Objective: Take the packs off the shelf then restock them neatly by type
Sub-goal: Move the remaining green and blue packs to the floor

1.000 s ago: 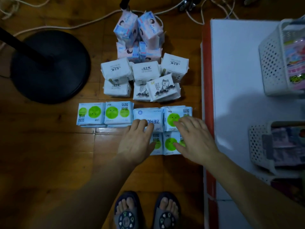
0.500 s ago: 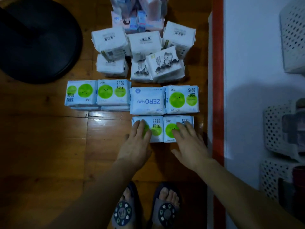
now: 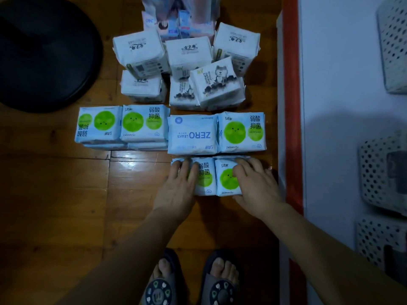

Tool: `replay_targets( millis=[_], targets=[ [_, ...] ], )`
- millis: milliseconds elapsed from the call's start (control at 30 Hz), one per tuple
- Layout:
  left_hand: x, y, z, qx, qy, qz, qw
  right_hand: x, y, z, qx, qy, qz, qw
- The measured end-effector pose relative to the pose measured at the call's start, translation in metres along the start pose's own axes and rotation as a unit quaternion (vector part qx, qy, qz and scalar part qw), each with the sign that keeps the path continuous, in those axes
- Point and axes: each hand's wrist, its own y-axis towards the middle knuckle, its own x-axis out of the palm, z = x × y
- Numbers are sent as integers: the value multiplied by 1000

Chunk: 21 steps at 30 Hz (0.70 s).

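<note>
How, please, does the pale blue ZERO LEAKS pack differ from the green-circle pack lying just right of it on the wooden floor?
The pale blue ZERO LEAKS pack shows large blue lettering and no green; the green-circle pack shows a smiling green circle and dark Chinese characters. The ZERO LEAKS print reads upside down from this view, the green-circle print upright. Both are pale blue soft square packs, side by side and touching.

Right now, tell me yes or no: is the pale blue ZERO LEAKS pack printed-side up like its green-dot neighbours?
No: the pale blue ZERO LEAKS pack shows no green dot, unlike the green-dot pack beside it.

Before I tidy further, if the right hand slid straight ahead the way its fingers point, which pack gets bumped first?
Probably the light-blue pack with the green circle just beyond the right hand, beside the ZERO LEAKS pack.
</note>
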Motion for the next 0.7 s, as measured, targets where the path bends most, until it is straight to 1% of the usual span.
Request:
replay_targets(
  millis=[67, 167, 233, 333, 500, 700],
  targets=[
    [-1, 1, 2, -10, -2, 0, 1000, 0, 3, -4, 2, -10, -1, 1000],
    [-7, -2, 4, 1, -39, -5, 999, -2, 2, -8, 2, 8, 2, 1000],
    [-16, -10, 3, 15, -65, -15, 998, -8, -7, -11, -14, 19, 16, 1000],
    [-43, -28, 4, 39, -68, -18, 997, -30, -28, -15, -45, 19, 44, 998],
    [-118, -66, 8, 56, -50, -2, 997, -106, -67, -35, -70, 19, 98, 993],
    [-237, -112, 13, 68, -41, 56, 995, -224, -115, -63, -67, 6, 112, 991]
  ],
)
